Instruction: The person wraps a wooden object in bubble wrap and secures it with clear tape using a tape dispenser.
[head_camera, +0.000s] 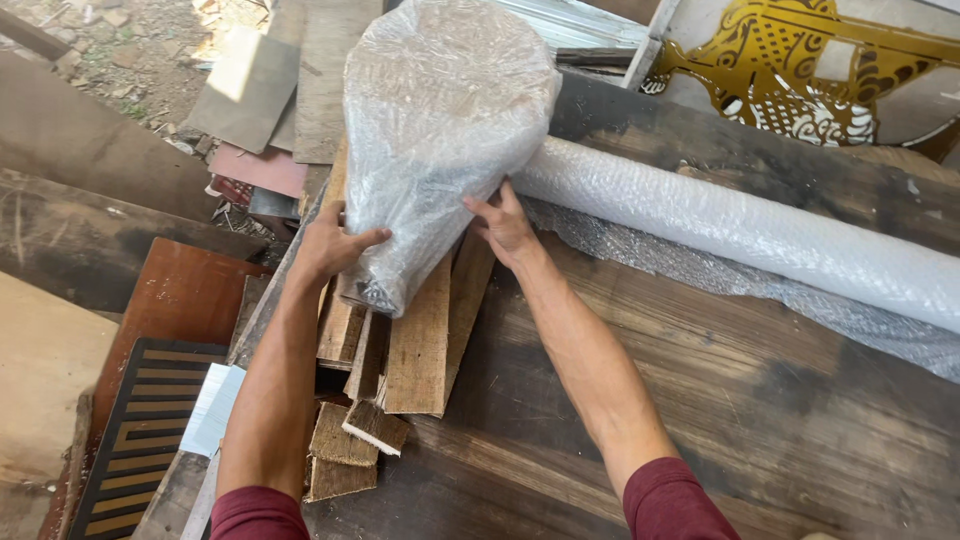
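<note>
Woodworking/craft workshop, semi-outdoor. Evidence: rough dark plank surface (760, 400), worn and stained; stack of offcut wood pieces (400, 350) at its edge; loose boards and sheet panels (250, 90) piled on bare dirt with debris (130, 50); cut-out gold decorative panel (800, 70) leaning at the back; black-and-gold patterned panel (140, 440) lower left; long bubble wrap roll (740, 225) laid out for packing finished pieces.

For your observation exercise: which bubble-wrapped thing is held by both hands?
The bulging wrapped bundle, gripped by left hand and right hand; the long roll lies untouched.
</note>
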